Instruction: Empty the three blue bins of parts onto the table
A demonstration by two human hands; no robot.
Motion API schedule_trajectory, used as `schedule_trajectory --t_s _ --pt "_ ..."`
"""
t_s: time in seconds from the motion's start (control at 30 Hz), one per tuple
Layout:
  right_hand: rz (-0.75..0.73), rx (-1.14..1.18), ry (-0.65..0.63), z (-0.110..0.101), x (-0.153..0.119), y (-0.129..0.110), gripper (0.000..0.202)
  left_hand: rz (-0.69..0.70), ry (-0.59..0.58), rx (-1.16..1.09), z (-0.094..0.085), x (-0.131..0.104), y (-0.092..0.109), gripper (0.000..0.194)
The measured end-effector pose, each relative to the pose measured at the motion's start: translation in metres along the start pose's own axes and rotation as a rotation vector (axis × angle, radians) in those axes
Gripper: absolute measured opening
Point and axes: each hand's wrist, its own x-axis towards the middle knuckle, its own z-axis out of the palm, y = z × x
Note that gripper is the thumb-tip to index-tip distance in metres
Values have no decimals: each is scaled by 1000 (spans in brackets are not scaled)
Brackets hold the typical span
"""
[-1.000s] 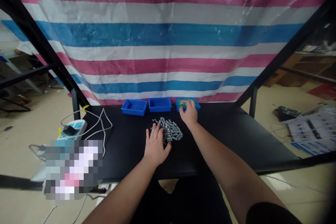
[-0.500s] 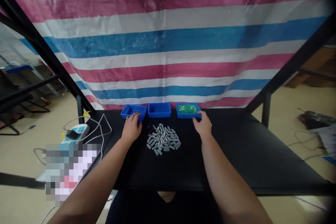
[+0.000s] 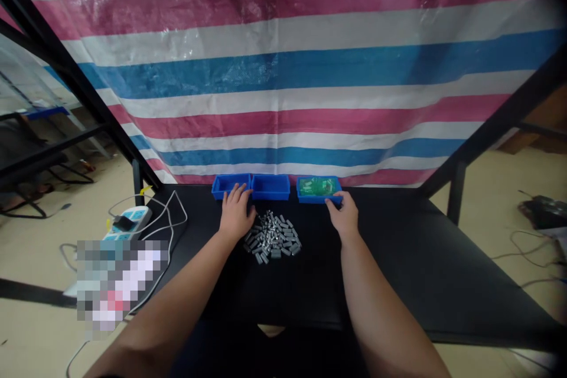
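Observation:
My left hand (image 3: 237, 211) is open, its fingers spread over the front edge of the left blue tray (image 3: 219, 194). Close beside that tray, on its right, stands the middle blue tray (image 3: 271, 194). My right hand (image 3: 348, 215) grips the front right corner of the right blue tray (image 3: 312, 198) with thumb and fingers. In this tray lies a green bundle (image 3: 316, 185) that looks wrapped in clear plastic. A heap of small grey metal cylinders and shiny bits (image 3: 274, 239) lies between my hands.
A striped plastic sheet (image 3: 283, 88) hangs behind the black table (image 3: 398, 271). On the left are a white and blue power strip (image 3: 133, 218), a black plug (image 3: 124, 223) and loose white cables (image 3: 170, 218). Black frame bars rise at both sides.
My left hand has moved right, and the left tray now sits straight against the middle one. My right hand stays at the right tray's corner. The view has shifted slightly.

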Motion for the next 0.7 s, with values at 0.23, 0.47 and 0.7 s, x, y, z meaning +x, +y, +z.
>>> schedule_trajectory --t_s 0.23,0.47,0.7 --pt "-84 450 -130 -12 -11 -28 30 0 -48 -432 -20 -33 44 82" --pt "74 712 -192 -39 -87 -58 34 15 -105 -781 -31 -52 67 108" --pt "322 988 -239 -45 -173 -81 55 -46 -164 -1235 -12 -90 109 64"
